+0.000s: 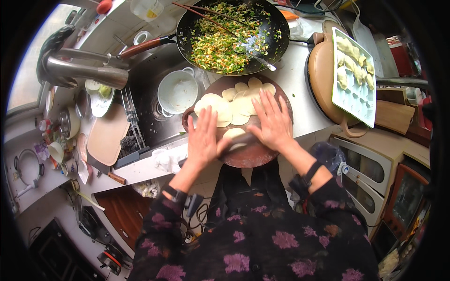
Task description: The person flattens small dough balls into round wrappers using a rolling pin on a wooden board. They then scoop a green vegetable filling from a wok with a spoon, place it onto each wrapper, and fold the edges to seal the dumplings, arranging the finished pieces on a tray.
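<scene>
A dark, motion-blurred rolling pin (242, 140) lies across a small dough round (234, 133) on a round reddish-brown board (246, 159). My left hand (204, 140) rests flat over the pin's left part, fingers extended. Over its right part lies my right hand (274, 123), palm down with fingers spread. Beyond the pin, several thin dough wrappers (242, 105) overlap on the board. A larger rolled wrapper (216, 107) is just past my left fingertips. Small dough pieces (255, 83) sit at the board's far side. The palms hide parts of the pin.
A wok (284, 45) of chopped vegetable filling (218, 45), with chopsticks (211, 17) and a spoon (260, 60), stands behind the board. Left are a sink (144, 87) with a white pot (178, 89), and a cleaver (105, 168). Right, a tray (355, 102) of dumplings rests on an electric griddle (321, 73).
</scene>
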